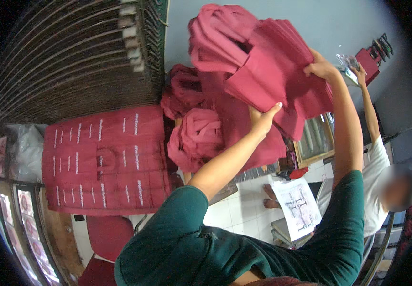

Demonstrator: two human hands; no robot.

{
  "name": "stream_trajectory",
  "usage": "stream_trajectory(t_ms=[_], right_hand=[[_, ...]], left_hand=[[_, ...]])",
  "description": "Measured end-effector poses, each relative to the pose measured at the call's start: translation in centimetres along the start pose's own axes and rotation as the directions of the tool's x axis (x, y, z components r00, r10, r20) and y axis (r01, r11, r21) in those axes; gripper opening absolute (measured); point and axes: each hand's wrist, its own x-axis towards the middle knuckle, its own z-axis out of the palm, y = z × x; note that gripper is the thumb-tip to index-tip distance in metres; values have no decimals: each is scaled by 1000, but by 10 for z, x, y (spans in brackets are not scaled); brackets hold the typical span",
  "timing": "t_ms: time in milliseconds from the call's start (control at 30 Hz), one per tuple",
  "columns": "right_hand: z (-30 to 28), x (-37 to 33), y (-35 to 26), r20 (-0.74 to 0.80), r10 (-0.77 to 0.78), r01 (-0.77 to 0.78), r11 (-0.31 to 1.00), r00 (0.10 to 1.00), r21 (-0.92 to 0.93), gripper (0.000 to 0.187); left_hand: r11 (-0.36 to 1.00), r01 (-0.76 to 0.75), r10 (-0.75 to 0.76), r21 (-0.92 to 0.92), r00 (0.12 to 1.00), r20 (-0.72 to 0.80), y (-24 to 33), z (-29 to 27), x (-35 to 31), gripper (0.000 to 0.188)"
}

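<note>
A thick stack of red cloth sheets, layered and slightly fanned, is held up in front of me with both hands. My left hand grips its lower edge, thumb on top and the other fingers hidden by the cloth. At the upper right edge, my right hand is closed on the same stack. Behind it rises a large folded bundle of red cloth. Rolled red cloth lies below and to the left, beside more flat red cloth on a table.
A metal rack with many thin shelves fills the upper left. Red cloth pieces with white print lie below it, near a red chair. At right, a person in a white shirt holds a small item near the wall; a printed sheet is close by.
</note>
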Motion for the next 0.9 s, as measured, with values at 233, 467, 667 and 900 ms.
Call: stream_trajectory(t_ms=[233, 467, 667, 900], right_hand=[[76, 182, 53, 215, -103, 113, 993, 971, -36, 87], [149, 257, 72, 390, -111, 182, 972, 914, -148, 89], [214, 250, 58, 210, 11, 113, 815, 978, -569, 106], [306, 207, 92, -14, 378, -368, 888, 926, -275, 97]], left_hand=[[998, 43, -31, 47, 969, -247, -58, -7, 102, 87], [998, 15, -51, -68, 826, -561, -134, -18, 139, 92], [977, 47, -180, -207, 705, -686, -164, -35, 162, 107], [847, 398, -527, -353, 536, -660, -119, -21, 160, 107]])
